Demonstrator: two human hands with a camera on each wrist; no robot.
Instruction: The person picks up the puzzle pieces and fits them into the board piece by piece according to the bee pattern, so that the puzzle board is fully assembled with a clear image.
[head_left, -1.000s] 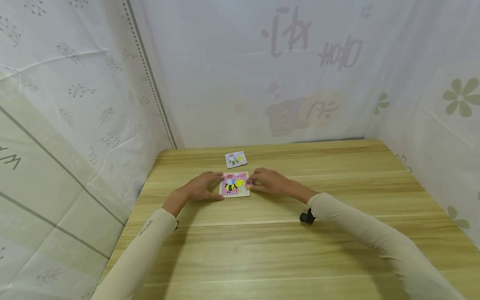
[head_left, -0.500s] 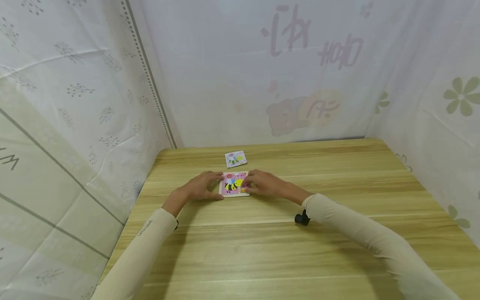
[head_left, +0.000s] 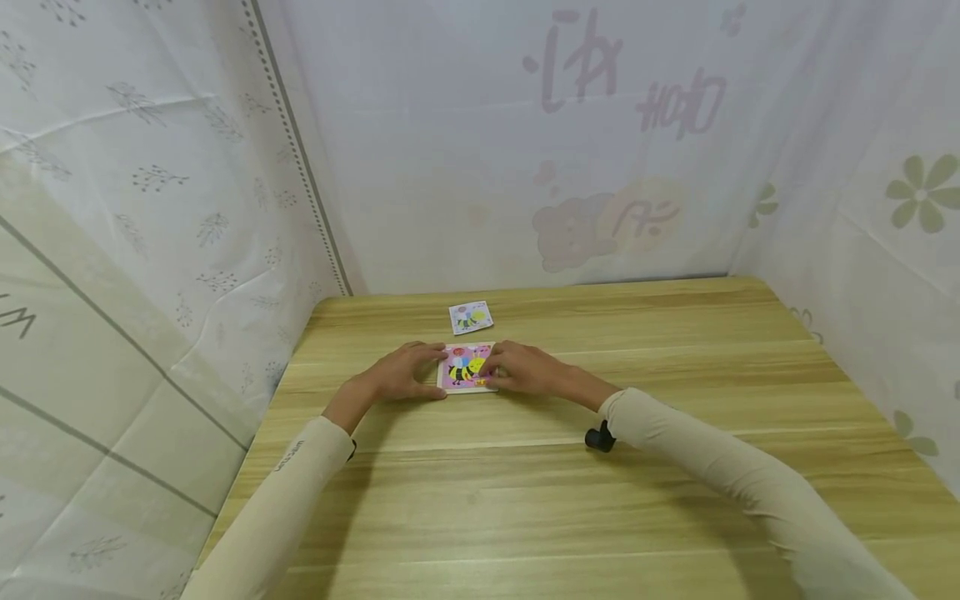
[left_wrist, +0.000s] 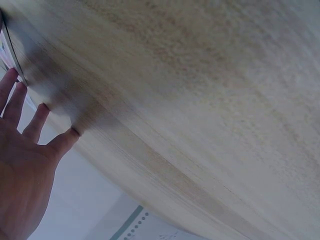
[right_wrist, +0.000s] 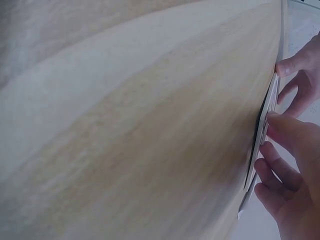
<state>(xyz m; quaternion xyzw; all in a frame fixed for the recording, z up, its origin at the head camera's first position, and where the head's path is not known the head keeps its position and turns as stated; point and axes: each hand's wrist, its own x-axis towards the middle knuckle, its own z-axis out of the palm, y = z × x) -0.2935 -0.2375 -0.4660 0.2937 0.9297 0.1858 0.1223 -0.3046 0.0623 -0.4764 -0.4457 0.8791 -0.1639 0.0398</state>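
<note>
1. Over the last second the right hand [head_left: 525, 371] has slid leftward from the puzzle's right edge onto its face, and the small orange bit that showed at its fingertips is now hidden under them. The left hand [head_left: 401, 377] has not moved.
2. The puzzle [head_left: 465, 367], a small square board with a bee picture on pink, lies flat on the wooden table [head_left: 525, 500], between the two hands, toward the far side.
3. The left hand rests against the board's left edge, fingers fairly straight and spread, steadying it; the left wrist view shows those fingers [left_wrist: 15, 102] lying along the edge.
4. The right hand's fingers [right_wrist: 287, 135] are bent down onto the board's right part, pressing on it. Whether they pinch a loose piece I cannot tell.
5. Judged from this, the step in hand is seating a piece on the right side of the board. The next move would call for even downward pressure while the left hand keeps the board from sliding.
6. The board serves as the tray: its picture looks nearly filled, though the fingers cover the right part.
7. A small card [head_left: 471, 317] with a similar picture lies apart, farther back.
</note>
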